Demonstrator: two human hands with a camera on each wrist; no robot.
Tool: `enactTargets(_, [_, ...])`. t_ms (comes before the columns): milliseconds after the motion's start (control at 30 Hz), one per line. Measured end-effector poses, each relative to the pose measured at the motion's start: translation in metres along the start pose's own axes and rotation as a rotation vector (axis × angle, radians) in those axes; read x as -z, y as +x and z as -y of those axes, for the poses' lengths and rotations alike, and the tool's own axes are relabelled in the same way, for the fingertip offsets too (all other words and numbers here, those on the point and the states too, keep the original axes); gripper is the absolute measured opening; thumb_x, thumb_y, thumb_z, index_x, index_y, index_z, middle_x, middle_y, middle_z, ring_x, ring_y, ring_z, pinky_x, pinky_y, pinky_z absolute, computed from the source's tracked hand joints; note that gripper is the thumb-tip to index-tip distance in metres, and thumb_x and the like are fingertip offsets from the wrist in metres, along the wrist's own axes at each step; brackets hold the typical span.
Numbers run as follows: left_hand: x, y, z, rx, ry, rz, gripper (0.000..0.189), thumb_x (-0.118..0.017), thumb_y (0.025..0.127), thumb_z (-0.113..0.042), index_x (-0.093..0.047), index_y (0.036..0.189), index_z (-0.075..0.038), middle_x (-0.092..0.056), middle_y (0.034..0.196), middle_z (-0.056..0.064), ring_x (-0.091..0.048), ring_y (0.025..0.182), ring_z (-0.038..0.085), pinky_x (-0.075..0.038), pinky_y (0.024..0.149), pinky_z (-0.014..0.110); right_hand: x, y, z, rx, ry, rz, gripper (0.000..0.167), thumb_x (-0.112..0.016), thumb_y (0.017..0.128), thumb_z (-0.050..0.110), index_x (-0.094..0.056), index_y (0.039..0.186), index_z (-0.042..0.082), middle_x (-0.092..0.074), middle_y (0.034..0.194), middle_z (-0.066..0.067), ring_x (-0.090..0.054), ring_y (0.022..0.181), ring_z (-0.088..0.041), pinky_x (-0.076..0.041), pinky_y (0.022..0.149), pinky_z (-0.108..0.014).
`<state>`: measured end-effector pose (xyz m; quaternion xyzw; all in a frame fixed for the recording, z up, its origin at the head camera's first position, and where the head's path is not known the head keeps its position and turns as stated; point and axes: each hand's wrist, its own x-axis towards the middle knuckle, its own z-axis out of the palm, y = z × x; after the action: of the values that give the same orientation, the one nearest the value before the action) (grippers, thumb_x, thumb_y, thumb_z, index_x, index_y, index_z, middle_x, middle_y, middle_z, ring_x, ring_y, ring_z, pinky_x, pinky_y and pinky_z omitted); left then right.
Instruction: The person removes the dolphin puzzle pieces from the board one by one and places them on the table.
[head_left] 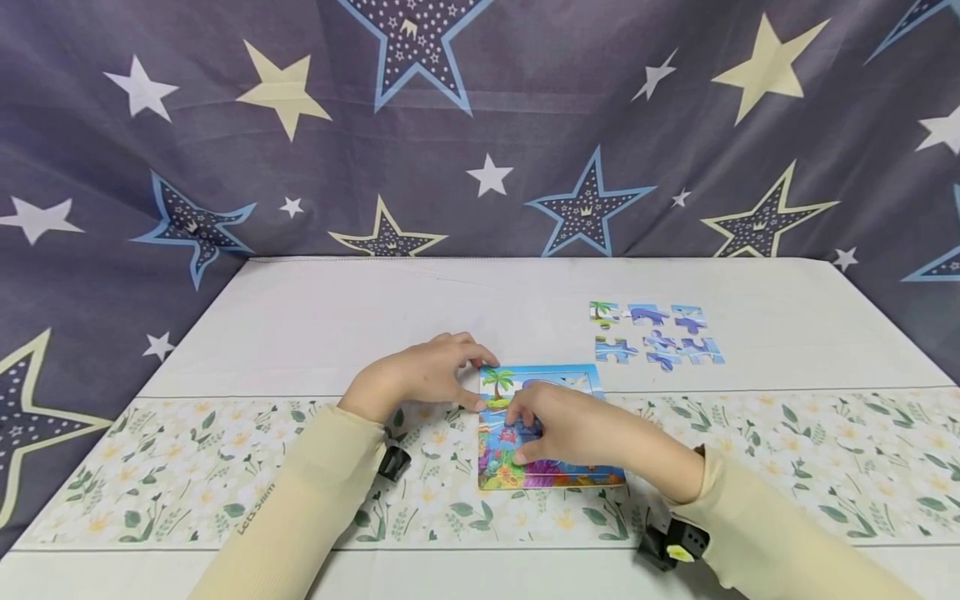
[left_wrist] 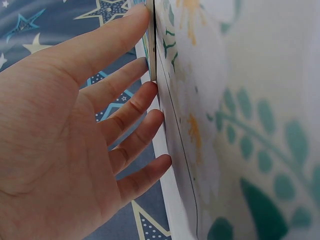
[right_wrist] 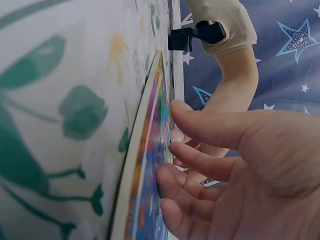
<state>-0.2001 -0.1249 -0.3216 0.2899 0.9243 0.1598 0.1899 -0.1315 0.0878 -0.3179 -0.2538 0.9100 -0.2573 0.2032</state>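
Note:
A jigsaw puzzle board with a bright undersea picture, a palm tree and a blue border lies flat on the table. At its upper left edge, my left hand touches the board with thumb and fingertips; the left wrist view shows the fingers spread and fairly straight along the board's edge. My right hand is over the board's middle, covering part of the picture. In the right wrist view its slightly bent fingers rest against the picture, and no loose piece shows between them.
Beyond the board to the right, several loose puzzle pieces lie in two rows, spaced apart. The white table has a flowered cloth strip across it. A dark star-patterned curtain hangs behind.

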Motion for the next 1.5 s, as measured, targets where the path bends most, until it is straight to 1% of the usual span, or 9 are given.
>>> enactTargets(100, [0.000,0.001,0.000,0.004,0.000,0.000,0.057,-0.078,0.087,-0.035,-0.058,0.138,-0.020,-0.054,0.124,-0.001,-0.046,0.120,0.022,-0.040,0.103,0.046,-0.003,0.000,0.003,-0.025,-0.037,-0.011,0.039,-0.083,0.082,0.023,-0.067,0.116,0.011,-0.056,0.098,0.003,-0.053,0.087,-0.015,-0.048,0.080,-0.037])
enactTargets(233, [0.000,0.001,0.000,-0.002,-0.002,0.000,0.057,-0.078,0.087,-0.035,-0.058,0.138,-0.019,-0.054,0.124,-0.001,-0.046,0.120,0.023,-0.039,0.103,0.046,-0.006,0.000,0.005,-0.040,-0.084,-0.028,0.045,-0.086,0.079,0.025,-0.067,0.118,0.012,-0.054,0.095,0.005,-0.050,0.082,-0.014,-0.045,0.076,-0.035])
enactTargets(333, [0.001,0.000,-0.001,-0.004,-0.002,0.004,0.057,-0.077,0.087,-0.035,-0.058,0.138,-0.020,-0.053,0.124,-0.001,-0.045,0.121,0.023,-0.040,0.103,0.046,-0.007,0.000,0.006,-0.040,-0.098,-0.033,0.047,-0.087,0.078,0.025,-0.067,0.118,0.012,-0.053,0.094,0.005,-0.049,0.081,-0.014,-0.045,0.074,-0.035])
enactTargets(500, [0.001,0.000,-0.001,0.002,-0.003,0.008,0.057,-0.077,0.087,-0.035,-0.057,0.139,-0.021,-0.053,0.124,-0.001,-0.046,0.120,0.022,-0.040,0.102,0.046,-0.008,-0.001,0.006,-0.033,-0.099,-0.033,0.048,-0.087,0.077,0.025,-0.066,0.119,0.012,-0.053,0.095,0.005,-0.049,0.080,-0.014,-0.045,0.073,-0.035])
enactTargets(833, [0.001,0.000,-0.001,0.001,-0.007,0.007,0.057,-0.077,0.087,-0.034,-0.058,0.138,-0.020,-0.053,0.125,-0.001,-0.045,0.122,0.023,-0.040,0.103,0.047,-0.007,0.000,0.007,-0.041,-0.089,-0.023,0.044,-0.087,0.077,0.023,-0.066,0.114,0.015,-0.052,0.094,0.005,-0.048,0.078,-0.015,-0.043,0.069,-0.034])
enactTargets(1067, [0.000,0.000,-0.001,-0.001,-0.011,0.013,0.057,-0.077,0.088,-0.035,-0.057,0.139,-0.020,-0.053,0.125,-0.001,-0.045,0.122,0.023,-0.040,0.102,0.047,-0.008,0.001,0.005,-0.026,-0.051,-0.035,0.044,-0.088,0.075,0.021,-0.062,0.110,0.015,-0.054,0.092,0.004,-0.050,0.079,-0.015,-0.044,0.071,-0.035])
enactTargets(1267, [0.000,0.001,0.000,-0.002,-0.009,0.011,0.056,-0.077,0.088,-0.035,-0.057,0.139,-0.020,-0.053,0.125,-0.001,-0.045,0.122,0.023,-0.039,0.102,0.047,-0.008,0.002,0.003,-0.008,-0.042,-0.036,0.042,-0.087,0.077,0.022,-0.059,0.108,0.015,-0.056,0.090,0.006,-0.051,0.078,-0.013,-0.045,0.071,-0.034])
enactTargets(1400, [0.000,0.001,0.000,0.000,-0.003,0.006,0.056,-0.077,0.087,-0.035,-0.058,0.138,-0.020,-0.054,0.125,-0.001,-0.045,0.122,0.023,-0.040,0.103,0.047,-0.007,0.004,-0.002,0.050,0.020,-0.032,0.033,-0.082,0.083,0.020,-0.058,0.105,0.013,-0.057,0.087,0.005,-0.051,0.074,-0.013,-0.046,0.069,-0.031])
enactTargets(1500, [0.000,0.000,-0.001,0.000,-0.001,0.003,0.056,-0.078,0.087,-0.035,-0.058,0.138,-0.020,-0.054,0.124,-0.001,-0.046,0.122,0.023,-0.040,0.103,0.047,-0.006,0.005,-0.004,0.093,0.098,-0.032,0.024,-0.077,0.087,0.016,-0.058,0.101,0.010,-0.057,0.084,0.004,-0.050,0.069,-0.012,-0.045,0.065,-0.028])
